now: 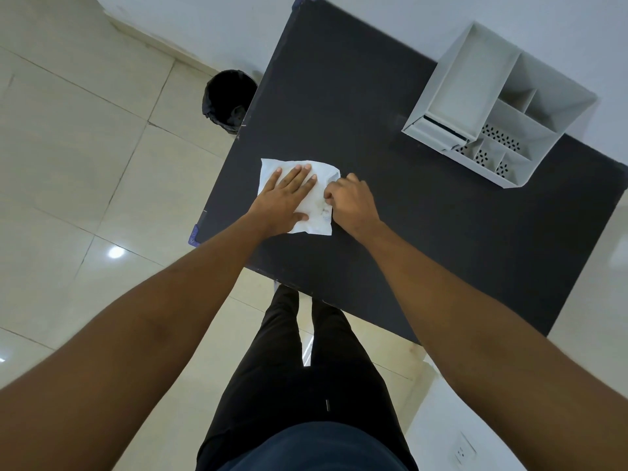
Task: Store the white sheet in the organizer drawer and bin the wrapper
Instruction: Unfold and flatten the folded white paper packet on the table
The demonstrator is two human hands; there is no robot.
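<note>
A white wrapped packet (321, 185) lies flat on the black table (424, 232), near its left edge. My left hand (289, 195) rests flat on the packet with fingers spread, pressing it down. My right hand (350, 202) is curled, its fingertips pinching the packet's right edge. I cannot tell the white sheet apart from its wrapper. The white organizer (492, 107) stands at the table's far right corner; its drawer (438, 129) at the lower front looks slightly pulled out. A black-lined bin (228, 98) stands on the floor beyond the table's left side.
The organizer has a long tray section and several small compartments with perforated floors. Cream floor tiles lie to the left. My legs in dark trousers stand at the table's near edge. A white surface with a wall socket (465, 452) is at the lower right.
</note>
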